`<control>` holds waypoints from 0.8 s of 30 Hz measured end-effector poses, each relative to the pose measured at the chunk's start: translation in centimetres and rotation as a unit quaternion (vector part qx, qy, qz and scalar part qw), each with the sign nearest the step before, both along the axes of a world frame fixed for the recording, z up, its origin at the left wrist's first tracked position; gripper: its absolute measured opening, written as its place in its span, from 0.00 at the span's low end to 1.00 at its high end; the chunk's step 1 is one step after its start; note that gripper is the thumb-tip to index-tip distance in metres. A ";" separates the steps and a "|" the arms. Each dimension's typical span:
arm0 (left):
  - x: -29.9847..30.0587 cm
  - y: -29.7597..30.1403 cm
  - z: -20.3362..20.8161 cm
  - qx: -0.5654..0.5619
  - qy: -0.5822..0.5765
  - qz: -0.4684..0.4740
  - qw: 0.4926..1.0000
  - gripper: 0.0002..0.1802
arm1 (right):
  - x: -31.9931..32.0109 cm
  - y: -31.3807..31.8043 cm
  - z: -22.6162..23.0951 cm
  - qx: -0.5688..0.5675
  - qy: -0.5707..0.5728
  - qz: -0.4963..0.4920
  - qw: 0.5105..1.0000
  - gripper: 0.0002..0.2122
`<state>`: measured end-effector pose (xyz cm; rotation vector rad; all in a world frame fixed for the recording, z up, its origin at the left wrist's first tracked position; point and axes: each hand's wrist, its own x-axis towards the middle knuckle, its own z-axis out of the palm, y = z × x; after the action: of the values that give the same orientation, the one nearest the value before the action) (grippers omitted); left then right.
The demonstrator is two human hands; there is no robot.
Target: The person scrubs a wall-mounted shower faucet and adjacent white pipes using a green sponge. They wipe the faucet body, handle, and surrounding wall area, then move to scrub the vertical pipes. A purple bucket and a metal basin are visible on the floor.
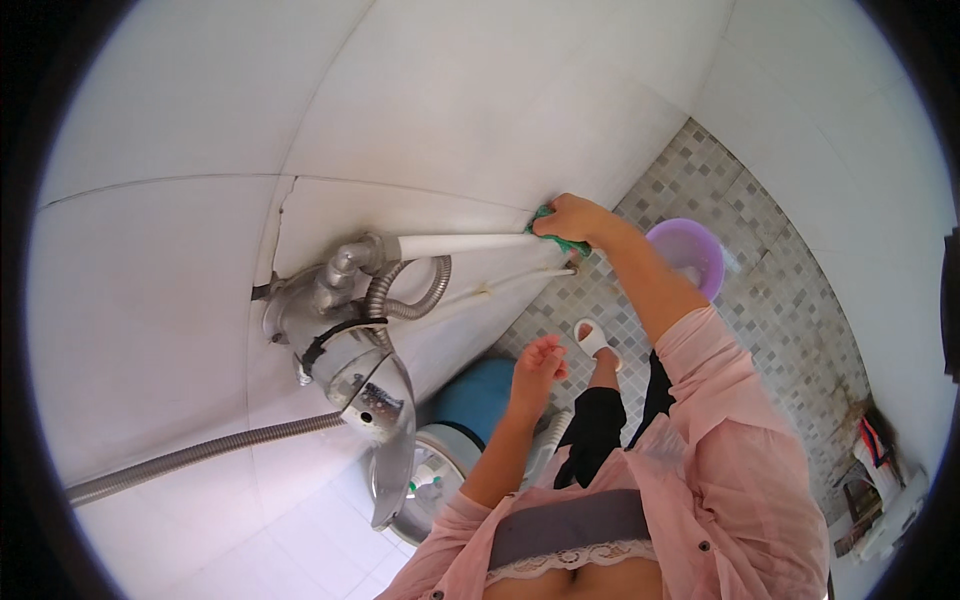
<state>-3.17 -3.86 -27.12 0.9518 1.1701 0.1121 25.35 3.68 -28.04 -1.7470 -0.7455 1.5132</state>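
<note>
My right hand [574,220] is closed on a crumpled green cloth [558,240] and presses it to the far end of a white pipe [465,243] along the white wall. Part of the cloth is hidden under the fingers. My left hand [540,372] hangs in the air below, its fingers loosely bent and apart with nothing visible in them. To the left of both hands, a metal mixer tap [345,270] with a coiled metal hose [410,308] is fixed to the wall.
A purple basin [690,235] stands on the mosaic floor [745,215]. Below the tap are a blue tub [470,395] and a round container [445,440] with bottles. A grey flexible hose [215,453] runs along the left wall. Assorted items [875,480] lie at the right edge.
</note>
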 end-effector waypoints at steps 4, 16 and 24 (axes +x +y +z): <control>-0.4 -0.4 0.2 -0.007 0.020 0.002 1.000 0.17 | -1.0 0.2 -1.7 0.038 -0.085 -0.029 0.995 0.26; -1.9 -1.5 -0.7 -0.030 0.047 -0.010 0.998 0.17 | -0.9 -2.7 -2.2 0.029 0.140 -0.109 0.984 0.18; -1.9 -1.9 -0.9 -0.032 0.025 -0.010 0.999 0.17 | 0.3 -3.4 -0.9 0.032 0.025 -0.007 0.999 0.18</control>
<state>-5.04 -5.75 -28.04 0.9128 1.2038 0.0349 25.66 0.23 -28.90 -1.6580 -0.7466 1.5014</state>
